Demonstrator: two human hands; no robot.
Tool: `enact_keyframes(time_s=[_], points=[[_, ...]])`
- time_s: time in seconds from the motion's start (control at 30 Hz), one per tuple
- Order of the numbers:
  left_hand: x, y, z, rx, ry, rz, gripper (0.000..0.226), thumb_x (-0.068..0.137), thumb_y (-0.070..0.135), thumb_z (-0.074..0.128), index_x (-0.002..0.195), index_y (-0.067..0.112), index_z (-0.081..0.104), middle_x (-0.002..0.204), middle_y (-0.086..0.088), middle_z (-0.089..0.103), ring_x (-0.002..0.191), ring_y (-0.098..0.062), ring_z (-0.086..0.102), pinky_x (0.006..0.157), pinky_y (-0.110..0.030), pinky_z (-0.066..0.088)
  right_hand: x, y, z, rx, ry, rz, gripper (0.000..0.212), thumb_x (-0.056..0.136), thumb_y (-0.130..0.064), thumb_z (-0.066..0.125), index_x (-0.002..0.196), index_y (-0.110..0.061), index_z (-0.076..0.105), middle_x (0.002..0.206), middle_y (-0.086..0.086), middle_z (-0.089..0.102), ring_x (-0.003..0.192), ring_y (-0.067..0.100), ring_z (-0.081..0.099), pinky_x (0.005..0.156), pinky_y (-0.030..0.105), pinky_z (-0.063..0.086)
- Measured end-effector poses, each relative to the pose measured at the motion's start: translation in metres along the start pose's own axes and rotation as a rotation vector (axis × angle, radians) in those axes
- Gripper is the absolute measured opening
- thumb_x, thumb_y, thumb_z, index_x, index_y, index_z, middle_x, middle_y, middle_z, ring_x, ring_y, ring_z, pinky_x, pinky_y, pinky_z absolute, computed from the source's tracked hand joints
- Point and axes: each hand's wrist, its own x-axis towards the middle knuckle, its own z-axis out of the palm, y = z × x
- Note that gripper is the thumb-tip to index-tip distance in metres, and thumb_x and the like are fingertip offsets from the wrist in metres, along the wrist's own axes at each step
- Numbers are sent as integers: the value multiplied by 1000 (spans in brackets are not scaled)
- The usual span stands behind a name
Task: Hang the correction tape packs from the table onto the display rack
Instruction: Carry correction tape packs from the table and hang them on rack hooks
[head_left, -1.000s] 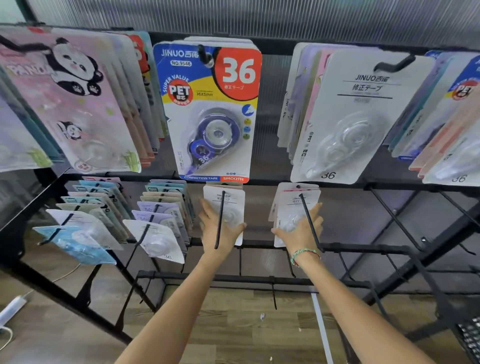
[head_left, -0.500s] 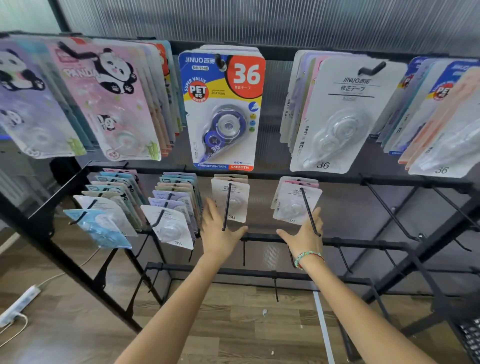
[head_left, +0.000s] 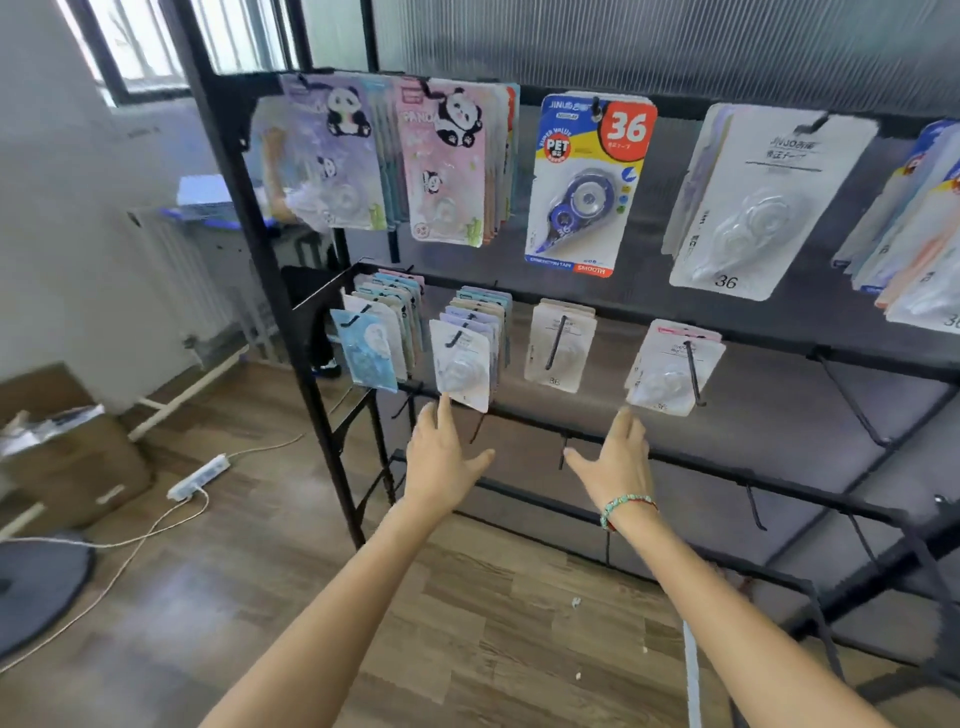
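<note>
A black wire display rack (head_left: 270, 270) carries correction tape packs on hooks. The upper row has panda packs (head_left: 447, 161), a blue and red "36" pack (head_left: 587, 182) and a big white pack (head_left: 753, 202). On the lower row hang small packs: a beige stack (head_left: 558, 353) and a white stack (head_left: 670, 374) with pink behind it. My left hand (head_left: 441, 457) is held out flat just below a white pack (head_left: 462, 371), empty. Below the right white stack, my right hand (head_left: 613, 462), with a beaded bracelet, is spread and holds nothing.
Bare black hooks (head_left: 852, 405) stick out at the lower right of the rack. On the wood floor to the left lie a white power strip (head_left: 200, 475) with its cable, a cardboard box (head_left: 67, 462) and a dark round base (head_left: 36, 587).
Both hands have let go of the small hung packs and drawn back downward. My view has swung left, bringing the floor, box and window into sight.
</note>
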Motion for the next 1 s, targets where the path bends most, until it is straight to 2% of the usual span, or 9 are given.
enact_keyframes(time_s=[0.17,0.3,0.63,0.8,1.0], points=[[-38,-54,-62,31,88,-87,90,88,38,67,153,6,13,155,-17,21,144,-28,22,116,-36,25,-37,-71,29,-16,-94,-165,85,88,-41,61,150,-3,15,155,14,18,140,29,24,113,38,28],[-71,-117,-133,88,189,-179,84,89,36,65,152,9,16,155,-13,25,143,-25,24,117,-37,25,-78,-152,62,-43,-130,-307,76,88,-41,59,146,-4,26,149,12,30,134,27,33,106,34,31],[-180,-298,-333,265,456,-391,74,88,34,63,147,5,30,148,-14,38,138,-29,32,112,-44,30,-223,-372,170,-30,-320,-673,71,90,-41,55,148,-12,26,148,7,32,136,25,30,108,34,30],[-250,-370,-399,298,538,-560,68,93,28,57,149,4,27,152,-14,34,142,-29,27,117,-38,23,-298,-462,217,-8,-416,-872,69,90,-38,56,148,-12,28,151,6,31,137,25,29,109,33,29],[-298,-440,-452,297,643,-728,65,93,28,57,148,3,30,151,-16,35,141,-28,28,116,-36,23,-357,-550,275,1,-507,-1107,67,90,-39,55,147,-13,30,150,6,34,136,25,32,110,32,29]])
